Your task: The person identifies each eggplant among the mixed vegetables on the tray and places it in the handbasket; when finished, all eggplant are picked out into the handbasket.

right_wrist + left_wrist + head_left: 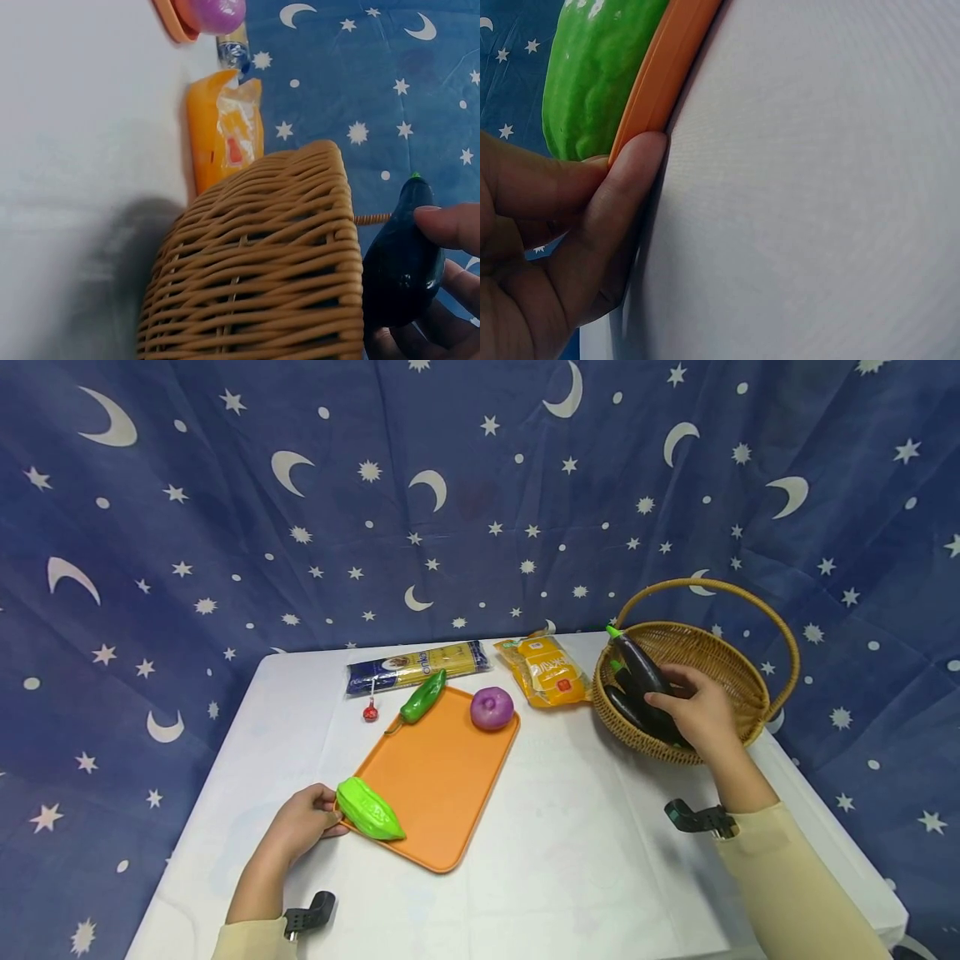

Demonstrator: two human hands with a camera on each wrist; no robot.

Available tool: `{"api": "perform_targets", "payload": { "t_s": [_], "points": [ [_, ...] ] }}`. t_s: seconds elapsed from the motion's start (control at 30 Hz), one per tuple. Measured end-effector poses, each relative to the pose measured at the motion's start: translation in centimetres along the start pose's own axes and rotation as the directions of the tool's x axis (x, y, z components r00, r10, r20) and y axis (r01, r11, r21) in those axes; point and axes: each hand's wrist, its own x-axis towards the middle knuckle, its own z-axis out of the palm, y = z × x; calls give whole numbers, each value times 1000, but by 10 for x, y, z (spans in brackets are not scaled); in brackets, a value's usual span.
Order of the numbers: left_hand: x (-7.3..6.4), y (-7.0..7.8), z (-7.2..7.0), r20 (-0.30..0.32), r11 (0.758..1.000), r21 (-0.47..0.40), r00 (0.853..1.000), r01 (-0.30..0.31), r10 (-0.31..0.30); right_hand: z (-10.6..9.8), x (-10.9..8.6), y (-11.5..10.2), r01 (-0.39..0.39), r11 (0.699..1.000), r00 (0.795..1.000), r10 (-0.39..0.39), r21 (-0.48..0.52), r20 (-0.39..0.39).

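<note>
My left hand [303,821] pinches the near-left corner of the orange tray [423,777], thumb and finger on its rim in the left wrist view. Beside those fingers a bright green, bumpy gourd [369,810] lies on the tray. A green chili pepper [423,697] lies across the tray's far-left edge, and a purple onion [492,708] sits at the far-right corner. My right hand [701,706] grips a dark eggplant [405,259] with a green tip, over the left side of the wicker basket [731,668]. Another eggplant [626,708] lies beneath it inside the basket.
Behind the tray lies a pack of spaghetti [420,668], with a small red lollipop [371,712] before it. An orange food bag [547,672] lies left of the basket. The basket's tall handle [780,635] arches up. A starry blue curtain [465,485] hangs behind the white table [570,827].
</note>
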Motion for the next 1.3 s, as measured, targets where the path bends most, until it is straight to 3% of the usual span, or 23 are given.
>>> {"api": "perform_targets", "payload": {
  "t_s": [0.43, 0.77, 0.97, 1.3],
  "points": [
    [0, 1, 0, 2, 1000, -19, 1000, 1, -1, 0, -11, 6, 63, 980, 998, -67, -190, -15],
    [-2, 2, 0, -5, 1000, -8, 1000, 4, -4, 5, -22, 4, 178, 896, 980, -198, -408, -7],
    [-3, 2, -1, -11, 1000, 18, 1000, 2, -2, 8, -26, 2, 206, 870, 975, -220, -447, 22],
    [-5, 2, -2, -2, 1000, 24, 1000, 9, -9, 9, -27, -2, 196, 877, 978, -206, -439, 26]
  ]
}}
